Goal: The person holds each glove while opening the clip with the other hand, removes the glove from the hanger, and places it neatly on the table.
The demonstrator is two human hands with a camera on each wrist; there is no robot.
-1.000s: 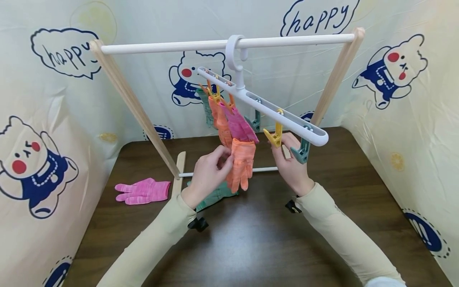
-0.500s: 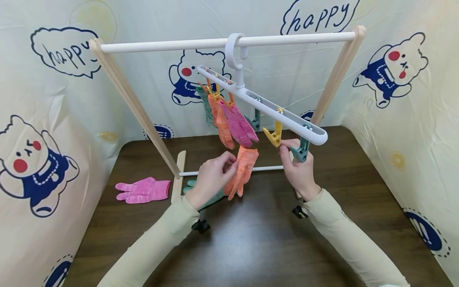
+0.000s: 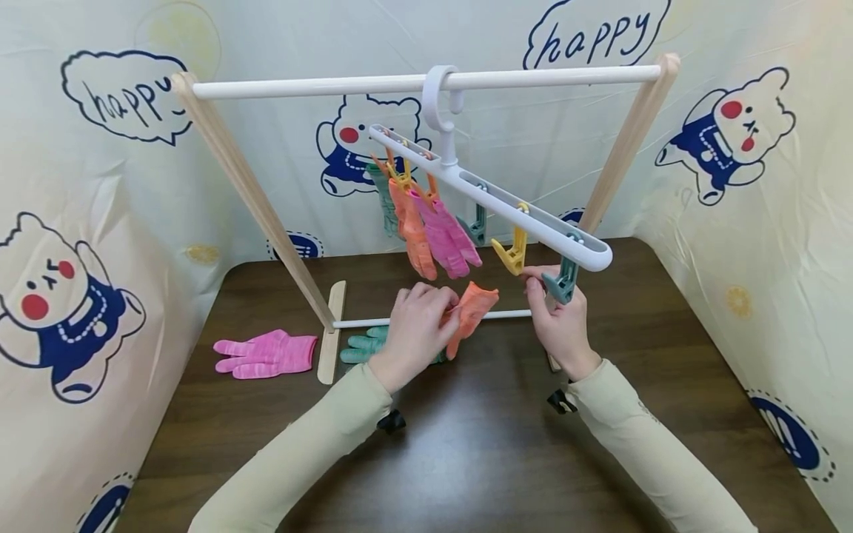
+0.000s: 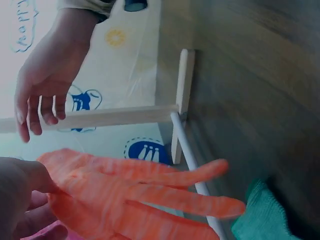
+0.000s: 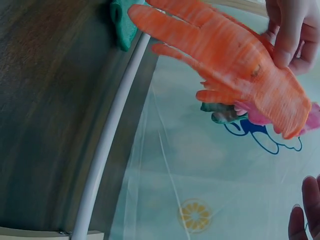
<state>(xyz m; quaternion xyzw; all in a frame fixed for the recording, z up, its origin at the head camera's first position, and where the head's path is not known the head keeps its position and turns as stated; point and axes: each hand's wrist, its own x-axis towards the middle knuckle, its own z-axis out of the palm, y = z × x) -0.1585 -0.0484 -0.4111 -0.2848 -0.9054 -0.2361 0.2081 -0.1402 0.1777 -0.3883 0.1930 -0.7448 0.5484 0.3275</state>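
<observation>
My left hand (image 3: 421, 326) pinches an orange knit glove (image 3: 478, 312) near its cuff, between thumb and fingers. In the right wrist view the glove (image 5: 235, 65) hangs spread out, fingers pointing away from the cuff. My right hand (image 3: 561, 322) is raised below the near end of a white clip hanger (image 3: 533, 228), beside a yellow clip (image 3: 513, 255) and a dark green clip (image 3: 563, 281). The left wrist view shows that hand (image 4: 52, 75) with relaxed, extended fingers and nothing in them. Clipped at the hanger's far half are a green glove (image 3: 384, 203), an orange glove (image 3: 412, 237) and a pink glove (image 3: 448, 235).
The hanger hooks over a white rod (image 3: 306, 88) between wooden posts (image 3: 246, 185). On the brown table (image 3: 466, 459) lie a pink glove (image 3: 266, 354) left of the stand and a green glove (image 3: 363, 346) partly behind my left hand. A lower rod (image 3: 509, 314) crosses behind.
My left hand has moved right and slightly down with the orange glove, whose cuff now tilts toward the right hand. The right hand has shifted slightly right and down beside the yellow clip.
</observation>
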